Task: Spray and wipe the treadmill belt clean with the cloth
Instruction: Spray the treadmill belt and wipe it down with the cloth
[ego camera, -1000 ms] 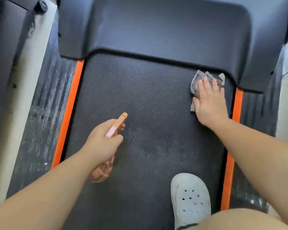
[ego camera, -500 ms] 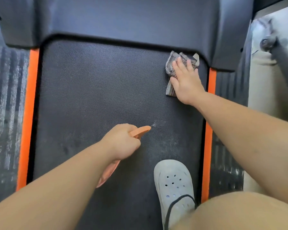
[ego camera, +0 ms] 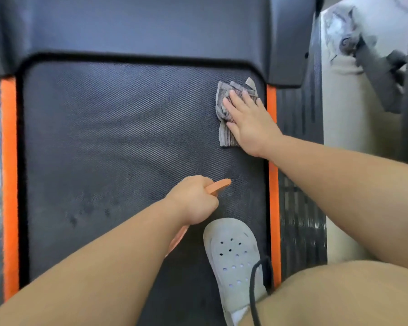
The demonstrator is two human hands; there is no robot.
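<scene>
Currently: left hand is curled in a fist round the orange spray bottle, with the nozzle poking out toward the right side of the treadmill belt. The right hand lies flat with straight fingers on the grey cloth, pressing it down rather than gripping it. The cloth sits at the far right corner of the belt, just short of the motor cover and just beside the right orange strip.

Risks as I judge them:

1. The cloth is held only by palm pressure. A fast stroke could leave it bunched behind the hand, so that skin does the wiping.
2. The cloth's far corners lie close to the gap under the motor cover. A push forward may tuck the fabric into that gap.
3. The nozzle points near the grey shoe, which stands on the belt. Spray landing there could wet the sole or the belt under it, and the foot could then slip.
4. The nozzle is also angled at the right edge, so mist may fall on the strip and side rail instead of the belt.
5. Dark blotches show on the left-middle belt, well apart from the cloth. They could be missed if wiping stays on the right.
6. A black cord loops beside the shoe and might catch on a leg shift.
7. I cannot tell whether the belt is locked. Weight plus a hard wipe might roll it.
</scene>
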